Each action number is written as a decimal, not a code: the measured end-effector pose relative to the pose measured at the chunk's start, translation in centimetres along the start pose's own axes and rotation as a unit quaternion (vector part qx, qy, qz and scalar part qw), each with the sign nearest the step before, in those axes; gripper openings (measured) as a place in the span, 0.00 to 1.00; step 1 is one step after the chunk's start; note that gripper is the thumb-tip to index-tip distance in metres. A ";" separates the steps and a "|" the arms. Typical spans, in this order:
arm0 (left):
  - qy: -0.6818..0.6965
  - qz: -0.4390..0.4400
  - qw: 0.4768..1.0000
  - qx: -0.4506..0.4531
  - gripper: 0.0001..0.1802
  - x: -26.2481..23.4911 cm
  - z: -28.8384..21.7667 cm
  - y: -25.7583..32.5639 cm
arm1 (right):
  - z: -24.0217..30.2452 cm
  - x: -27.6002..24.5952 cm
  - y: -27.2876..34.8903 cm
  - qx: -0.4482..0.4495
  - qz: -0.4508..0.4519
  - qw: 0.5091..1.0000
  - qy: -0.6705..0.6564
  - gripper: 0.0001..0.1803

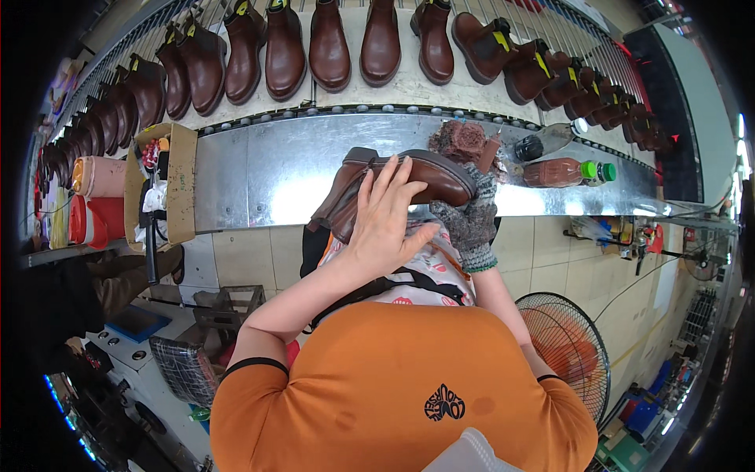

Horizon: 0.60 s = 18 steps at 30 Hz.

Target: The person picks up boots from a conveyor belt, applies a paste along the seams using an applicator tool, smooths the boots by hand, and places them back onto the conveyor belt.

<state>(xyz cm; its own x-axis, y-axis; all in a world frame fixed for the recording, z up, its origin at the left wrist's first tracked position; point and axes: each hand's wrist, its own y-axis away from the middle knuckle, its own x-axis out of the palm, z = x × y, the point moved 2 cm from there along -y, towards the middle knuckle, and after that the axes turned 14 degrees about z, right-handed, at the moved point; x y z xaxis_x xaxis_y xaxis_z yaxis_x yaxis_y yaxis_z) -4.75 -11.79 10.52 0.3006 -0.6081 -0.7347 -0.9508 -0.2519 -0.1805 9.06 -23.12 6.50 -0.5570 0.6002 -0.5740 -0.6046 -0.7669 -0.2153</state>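
The step in hand looks like working over the surface of a brown ankle boot (429,187), perhaps smoothing or checking the leather, as the left hand (385,224) lies along its side. The boot is tilted over at the near edge of the metal bench (295,169), toe to the right, its sole (440,161) turned away from the person; whether it rests on the edge is hidden. The next move seems to call for a steady hold at the toe, so that the left hand can shift along the leather without the boot rolling.

The left hand is bare and flat, its fingers extended and slightly parted, pointing away from the body, thumb out to the right; its grip is not closed on anything. The right hand (472,216), in a grey knitted glove (465,228), appears clamped around the toe, fingers by the sole and thumb nearer the body. The left forearm (307,287) slants in from the lower left, elbow bent outward; the right forearm (499,299) rises steeply beside the torso.
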 end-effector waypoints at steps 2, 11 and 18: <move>0.043 0.022 0.999 -0.003 0.29 0.3 0.0 -0.4 | 0.2 0.2 0.2 0.007 0.008 1.000 -0.015 0.35; -0.045 0.017 0.993 0.111 0.29 0.7 -2.3 -1.0 | -3.7 1.3 1.7 0.084 0.058 0.980 -0.173 0.26; -0.087 0.040 0.981 0.169 0.46 4.1 -4.0 -1.3 | -5.7 0.1 -0.1 0.056 0.060 0.965 -0.250 0.19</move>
<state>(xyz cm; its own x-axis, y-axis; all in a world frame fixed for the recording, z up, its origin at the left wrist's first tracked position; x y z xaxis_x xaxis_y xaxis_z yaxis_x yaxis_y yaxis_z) -2.01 -16.98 10.30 0.2342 -0.4710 -0.8505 -0.9504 0.0732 -0.3022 12.26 -24.31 2.00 -0.8148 0.5649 -0.1301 -0.5610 -0.8250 -0.0687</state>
